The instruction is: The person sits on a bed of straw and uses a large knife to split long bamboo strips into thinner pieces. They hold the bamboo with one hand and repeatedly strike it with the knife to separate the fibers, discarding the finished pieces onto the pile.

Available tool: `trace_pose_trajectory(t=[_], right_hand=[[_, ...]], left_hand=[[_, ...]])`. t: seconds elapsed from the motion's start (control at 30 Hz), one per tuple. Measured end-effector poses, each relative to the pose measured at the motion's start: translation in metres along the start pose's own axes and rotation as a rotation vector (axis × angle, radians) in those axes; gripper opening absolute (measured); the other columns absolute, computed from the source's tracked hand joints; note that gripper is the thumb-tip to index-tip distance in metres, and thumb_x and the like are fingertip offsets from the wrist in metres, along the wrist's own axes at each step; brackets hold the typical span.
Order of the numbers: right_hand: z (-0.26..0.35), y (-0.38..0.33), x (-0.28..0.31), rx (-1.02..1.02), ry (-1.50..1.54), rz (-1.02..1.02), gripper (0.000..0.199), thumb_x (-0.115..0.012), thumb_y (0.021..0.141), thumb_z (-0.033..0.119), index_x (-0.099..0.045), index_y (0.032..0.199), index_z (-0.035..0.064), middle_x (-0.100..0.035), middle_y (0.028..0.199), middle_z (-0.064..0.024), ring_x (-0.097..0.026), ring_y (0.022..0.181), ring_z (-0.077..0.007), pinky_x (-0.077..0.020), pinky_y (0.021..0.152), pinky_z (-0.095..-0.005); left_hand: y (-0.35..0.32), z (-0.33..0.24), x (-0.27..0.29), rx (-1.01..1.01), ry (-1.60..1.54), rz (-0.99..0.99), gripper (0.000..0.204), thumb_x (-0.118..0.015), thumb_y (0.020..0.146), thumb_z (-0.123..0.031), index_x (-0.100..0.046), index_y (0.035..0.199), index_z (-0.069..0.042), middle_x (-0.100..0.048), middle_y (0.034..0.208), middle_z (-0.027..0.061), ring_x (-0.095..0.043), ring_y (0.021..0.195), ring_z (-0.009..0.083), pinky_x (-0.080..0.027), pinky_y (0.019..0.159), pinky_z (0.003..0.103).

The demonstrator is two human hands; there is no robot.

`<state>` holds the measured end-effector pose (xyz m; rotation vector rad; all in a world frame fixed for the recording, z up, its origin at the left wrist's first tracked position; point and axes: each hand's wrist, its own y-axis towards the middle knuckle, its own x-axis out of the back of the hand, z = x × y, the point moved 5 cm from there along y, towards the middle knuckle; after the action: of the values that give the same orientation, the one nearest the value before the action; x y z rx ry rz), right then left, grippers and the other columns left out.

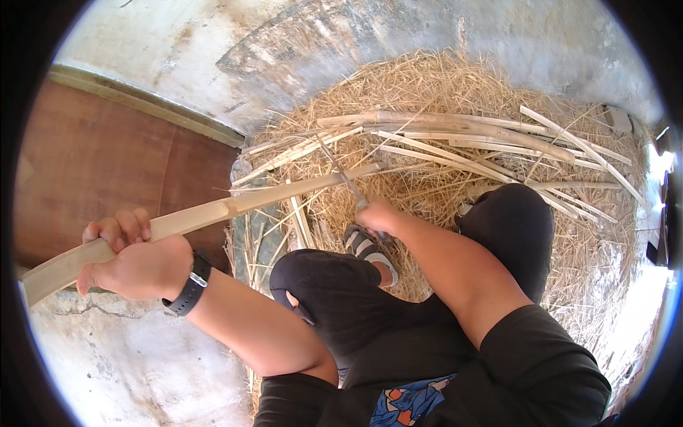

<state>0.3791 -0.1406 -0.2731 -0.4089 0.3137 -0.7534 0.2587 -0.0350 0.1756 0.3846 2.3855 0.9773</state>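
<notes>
We see the left hand (pixel 146 269) with its fingers curled over a long bamboo strip (pixel 228 207) and its thumb at the near edge, so it is gripping the strip. This strip extends from the left side toward the middle, above the straw (pixel 420 80). The right hand (pixel 379 215) is closed around the handle of a knife (pixel 342 171), whose blade crosses the strip near its far end; we cannot tell if it cuts into it. Beyond, we see more bamboo pieces (pixel 462 127) lying on the straw.
</notes>
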Motion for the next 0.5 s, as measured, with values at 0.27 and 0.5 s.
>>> trace_pose_trajectory(t=[0.27, 0.5], right_hand=[[0.119, -0.064, -0.059, 0.665, -0.223, 0.19, 0.039, -0.073, 0.076, 0.018, -0.064, 0.108, -0.002, -0.065, 0.08, -0.0167, -0.067, 0.08, -0.0287, -0.0527, 0.076, -0.0411], [-0.002, -0.003, -0.023, -0.01, 0.275, 0.185, 0.011, -0.068, 0.084, 0.009, -0.06, 0.087, 0.0034, -0.06, 0.066, -0.0069, -0.054, 0.048, -0.0125, -0.049, 0.045, -0.0309]], left_hand=[[0.029, 0.014, 0.031, 0.063, -0.294, 0.278, 0.073, -0.04, 0.094, -0.079, -0.051, 0.091, -0.006, -0.037, 0.066, -0.0016, -0.031, 0.053, 0.0111, -0.026, 0.046, 0.025], [0.018, 0.01, 0.019, 0.02, -0.096, 0.098, 0.071, -0.037, 0.097, -0.076, -0.051, 0.091, -0.007, -0.035, 0.066, -0.0009, -0.028, 0.052, 0.0117, -0.025, 0.046, 0.026]])
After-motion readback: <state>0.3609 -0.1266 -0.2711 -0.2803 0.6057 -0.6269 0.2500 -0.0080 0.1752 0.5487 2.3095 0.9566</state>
